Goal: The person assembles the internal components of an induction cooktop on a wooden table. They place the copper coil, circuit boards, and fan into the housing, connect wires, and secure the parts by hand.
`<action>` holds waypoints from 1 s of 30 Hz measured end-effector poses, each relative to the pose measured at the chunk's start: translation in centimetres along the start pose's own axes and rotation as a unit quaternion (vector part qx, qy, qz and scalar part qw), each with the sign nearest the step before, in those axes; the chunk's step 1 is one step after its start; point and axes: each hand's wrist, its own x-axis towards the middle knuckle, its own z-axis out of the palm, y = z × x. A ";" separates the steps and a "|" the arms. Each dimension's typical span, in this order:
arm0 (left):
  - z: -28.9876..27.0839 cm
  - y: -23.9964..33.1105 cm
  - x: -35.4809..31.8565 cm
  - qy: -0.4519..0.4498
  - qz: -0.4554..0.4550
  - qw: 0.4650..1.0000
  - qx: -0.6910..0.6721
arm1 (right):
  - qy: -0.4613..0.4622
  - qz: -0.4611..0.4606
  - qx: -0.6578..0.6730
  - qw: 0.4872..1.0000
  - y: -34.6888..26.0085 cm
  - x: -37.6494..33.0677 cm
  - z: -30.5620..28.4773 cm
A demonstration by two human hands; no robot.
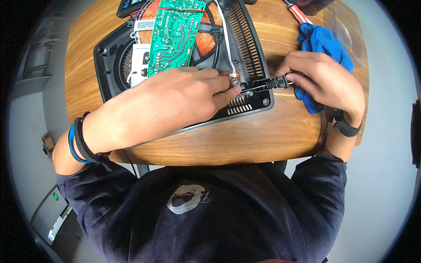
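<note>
Left hand point(184, 94) presses its fingertips on a small brown board point(228, 76) at the open cooker base's point(258, 94) near corner; right hand point(326, 81) pinches the black cord point(274, 82) entering that corner, blue cloth point(322, 44) beneath.

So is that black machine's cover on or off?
Off. The black casing lies open, its copper coil and green circuit board bare.

Table point(280, 140): smooth, varnished wood.
Housing point(103, 65): matt black plastic.
Coil point(206, 39): glossy copper wire.
Circuit board point(175, 35): green, glossy.
Cloth point(322, 41): blue, fuzzy fabric.
</note>
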 end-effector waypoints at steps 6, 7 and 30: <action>-0.4 -0.8 -1.0 -0.019 0.015 0.999 -0.022 | -0.044 0.034 0.047 0.997 -1.3 0.2 -0.8; -0.4 -1.0 -1.1 -0.009 0.022 0.999 -0.034 | -0.051 0.028 0.040 0.998 -0.7 0.4 -0.6; -1.8 -7.7 2.3 0.049 0.026 0.981 0.187 | 0.218 0.405 -0.251 0.852 13.3 -33.6 -11.8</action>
